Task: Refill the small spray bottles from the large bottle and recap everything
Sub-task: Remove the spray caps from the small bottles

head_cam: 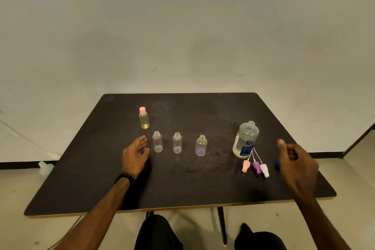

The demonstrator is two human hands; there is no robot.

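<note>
Large bottle [246, 140] uncapped, three small bottles [177, 142] left of it open and unfilled, spray heads [256, 166] just before it; left hand [135, 153] loosely spread and right hand [297, 161] half-curled, both holding nothing.

Bare test room: plain white wall [182, 26], scuffed dark table [182, 189], pale floor [20, 189].

On the desk [101, 168] three uncapped small bottles stand in a row: left bottle [157, 141], middle bottle [177, 142], right bottle [201, 145]. Behind the row's left end stands a capped bottle [144, 118]. Well to the right stands the large bottle [246, 139], open, with three spray heads [256, 166] lying just before it.
</note>
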